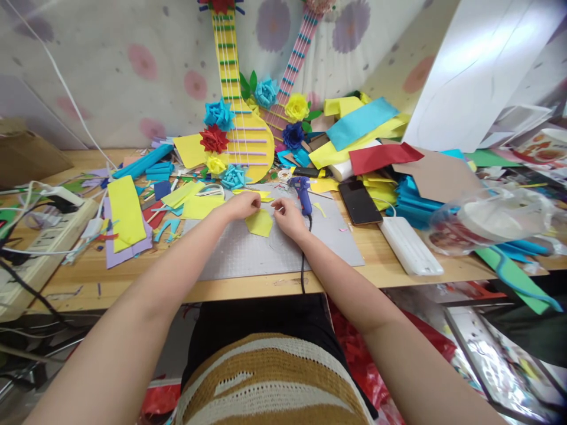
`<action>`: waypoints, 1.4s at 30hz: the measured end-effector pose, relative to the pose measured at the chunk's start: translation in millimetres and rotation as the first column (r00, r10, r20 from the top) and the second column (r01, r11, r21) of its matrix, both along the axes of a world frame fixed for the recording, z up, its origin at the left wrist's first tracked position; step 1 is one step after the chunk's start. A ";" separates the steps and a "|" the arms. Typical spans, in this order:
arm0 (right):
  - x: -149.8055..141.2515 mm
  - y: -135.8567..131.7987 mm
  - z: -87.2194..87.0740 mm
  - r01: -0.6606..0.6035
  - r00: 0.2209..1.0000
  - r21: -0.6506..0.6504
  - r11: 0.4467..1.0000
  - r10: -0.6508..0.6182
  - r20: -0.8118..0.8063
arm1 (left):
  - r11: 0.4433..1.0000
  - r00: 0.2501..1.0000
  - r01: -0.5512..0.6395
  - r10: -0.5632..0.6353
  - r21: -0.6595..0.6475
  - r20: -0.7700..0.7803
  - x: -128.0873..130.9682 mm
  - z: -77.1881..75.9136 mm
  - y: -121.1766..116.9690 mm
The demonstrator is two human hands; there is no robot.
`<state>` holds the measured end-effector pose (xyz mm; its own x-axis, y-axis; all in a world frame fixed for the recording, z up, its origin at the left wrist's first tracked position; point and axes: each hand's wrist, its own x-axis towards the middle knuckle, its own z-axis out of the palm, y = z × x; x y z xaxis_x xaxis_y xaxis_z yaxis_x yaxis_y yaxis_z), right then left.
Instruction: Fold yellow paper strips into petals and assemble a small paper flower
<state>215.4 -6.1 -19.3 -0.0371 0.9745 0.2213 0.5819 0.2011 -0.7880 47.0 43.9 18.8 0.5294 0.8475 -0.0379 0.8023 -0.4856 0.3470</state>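
1. Left hand [245,205], fingers curled down at the upper edge of a yellow paper piece [259,225]; cannot tell whether pinching it.
2. Right hand [289,219], fingers bent, just right of that paper; cannot tell whether grasping anything.
3. Matte, straight-edged polygon of paper, on the gridded grey cutting mat [239,260]; nearly as wide as long, long axis unclear, lower edge toward the wearer.
4. Beyond the right hand, purple glue gun [303,193], nozzle leftward, handle toward the wearer.
5. Farther back on the wooden desk [257,284], stringed yellow lute shape [261,144] with a pointed-petalled red flower [214,139].
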 end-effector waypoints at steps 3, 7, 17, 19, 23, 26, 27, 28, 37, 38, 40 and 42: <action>1.3 0.0 -0.9 0.005 1.000 0.048 0.999 -0.005 -0.004 | 0.987 0.977 -0.162 0.160 0.002 0.142 -6.6 -3.7 -6.0; 1.7 -2.0 0.7 -0.081 0.996 0.127 0.989 0.074 0.059 | 0.918 0.839 -0.388 0.388 -0.082 0.380 -11.8 -15.9 -16.2; -3.4 -7.7 0.2 -0.204 0.932 0.169 0.964 0.138 0.336 | 0.801 0.529 -0.385 0.598 -0.458 0.602 -10.3 -28.7 -25.8; -4.6 -7.6 0.4 -0.188 0.933 0.165 0.968 0.124 0.337 | 0.807 0.544 -0.386 0.591 -0.447 0.596 -10.4 -28.8 -25.2; -5.2 -6.5 0.9 -0.174 0.939 0.145 0.974 0.119 0.324 | 0.877 0.662 -0.460 0.441 -0.135 0.606 -16.6 -28.6 -28.5; -4.7 -5.6 0.3 -0.162 0.947 0.129 0.978 0.117 0.300 | 0.913 0.846 -0.349 0.210 0.210 0.490 -23.8 -27.3 -38.8; -4.5 -5.3 0.0 -0.158 0.950 0.127 0.979 0.115 0.291 | 0.923 0.887 -0.289 0.160 0.253 0.432 -25.5 -27.1 -43.3; -4.3 -5.1 -0.3 -0.155 0.953 0.126 0.980 0.115 0.281 | 0.931 0.915 -0.244 0.128 0.271 0.382 -26.5 -27.2 -47.9; -4.9 -3.3 0.6 -0.163 0.971 0.045 0.986 0.152 0.186 | 0.936 0.912 -0.305 0.234 0.176 0.337 -21.4 -35.4 -59.4; -5.2 -2.7 0.4 -0.147 0.976 0.023 0.989 0.141 0.168 | 0.931 0.904 -0.324 0.253 0.166 0.346 -21.3 -35.8 -58.3; -6.2 -1.3 -0.2 -0.115 0.983 -0.013 0.993 0.116 0.145 | 0.922 0.883 -0.361 0.290 0.139 0.370 -21.1 -36.1 -56.4; -7.2 -0.2 -0.8 -0.091 0.986 -0.033 0.995 0.095 0.137 | 0.914 0.859 -0.395 0.329 0.098 0.393 -20.2 -36.2 -54.9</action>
